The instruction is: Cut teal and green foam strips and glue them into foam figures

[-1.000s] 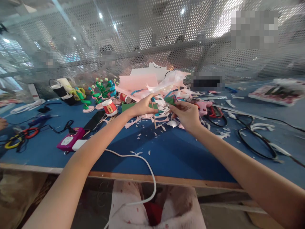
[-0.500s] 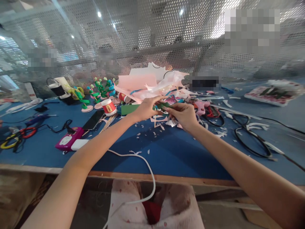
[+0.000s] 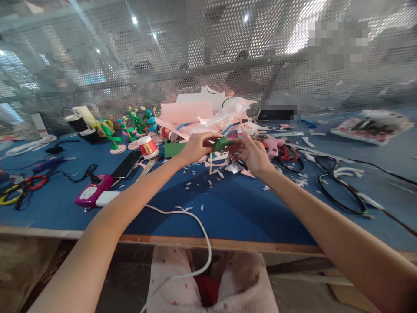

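My left hand [image 3: 197, 148] pinches a green paper strip [image 3: 220, 144] that curls into a loop at its fingertips. Below that hand a thin wooden stick [image 3: 210, 163] points down; whether it is joined to the strip is hidden. My right hand [image 3: 252, 155] is beside the strip's right end, thumb raised and fingers apart, and I cannot tell if its fingertips touch the paper. Left of my left hand lies a flat green paper piece [image 3: 174, 150]. A red and white paper cup [image 3: 147, 147] stands farther left.
Pink and white paper sheets [image 3: 187, 114] are heaped behind my hands. Small green plant models [image 3: 112, 141] stand at the back left. A phone [image 3: 128, 164] and a purple power box [image 3: 94, 191] lie left. A pink glue gun [image 3: 273, 147] and black cable [image 3: 342, 193] lie right.
My right hand has loosened from the green strip, its thumb lifting and fingers spreading. The strip now shows as a curled loop at my left fingertips.
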`<state>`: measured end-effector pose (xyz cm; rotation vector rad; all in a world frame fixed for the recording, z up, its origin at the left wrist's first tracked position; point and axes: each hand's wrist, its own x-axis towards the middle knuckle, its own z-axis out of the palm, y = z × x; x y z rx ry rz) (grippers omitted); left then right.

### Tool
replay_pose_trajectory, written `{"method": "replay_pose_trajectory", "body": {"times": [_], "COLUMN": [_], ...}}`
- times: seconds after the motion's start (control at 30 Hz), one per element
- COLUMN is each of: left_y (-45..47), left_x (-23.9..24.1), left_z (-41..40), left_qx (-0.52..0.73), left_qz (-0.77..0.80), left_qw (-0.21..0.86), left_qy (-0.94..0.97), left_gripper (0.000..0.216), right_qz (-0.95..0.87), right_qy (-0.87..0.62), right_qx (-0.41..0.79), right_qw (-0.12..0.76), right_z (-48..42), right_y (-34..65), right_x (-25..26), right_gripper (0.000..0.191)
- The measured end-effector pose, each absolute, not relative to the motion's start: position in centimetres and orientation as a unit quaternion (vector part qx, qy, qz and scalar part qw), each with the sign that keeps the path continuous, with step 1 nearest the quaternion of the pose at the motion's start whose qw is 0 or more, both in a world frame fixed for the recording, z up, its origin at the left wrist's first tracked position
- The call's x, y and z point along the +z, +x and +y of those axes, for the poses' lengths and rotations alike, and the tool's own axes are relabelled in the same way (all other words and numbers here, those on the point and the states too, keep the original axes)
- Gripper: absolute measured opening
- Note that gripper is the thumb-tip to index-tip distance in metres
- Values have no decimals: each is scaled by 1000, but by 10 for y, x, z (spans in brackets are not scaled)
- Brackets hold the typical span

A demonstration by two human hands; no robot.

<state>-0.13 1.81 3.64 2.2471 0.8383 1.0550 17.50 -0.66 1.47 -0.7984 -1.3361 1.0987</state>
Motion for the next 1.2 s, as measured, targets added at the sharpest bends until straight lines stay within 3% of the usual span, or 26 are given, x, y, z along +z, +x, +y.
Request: {"method": "replay_pose_trajectory", "body": {"times": [0.23,0.4,0.53,0.9,1.07,1.2], "left_y": [-4,-4,1,8,5,2], "left_x": [32,32,30,29,23,23], "left_z": [27,28,23,18,27,29], "left_qx": [412,370,361,355,338,299], "left_qz": [290,284,284,329,327,333], "left_qw": [310,380,367,326,345,365], "left_qy": [806,799,808,812,812,816], "left_gripper": [39,54,63,44,45,44], "right_qz": [-611,-615,-625,-702,-708,-683], "right_qy": [-369,-404,-411,-406,-402,-399], "right_qx": [380,324,296,178,132,160], "right_qw": [588,595,594,558,566,590], "right_z": [-1,0,-3,0,2,6], "right_y": [178,183,182,190,193,194], "right_x": [12,12,12,9,10,7], "right_gripper": [39,28,21,13,17,23]}}
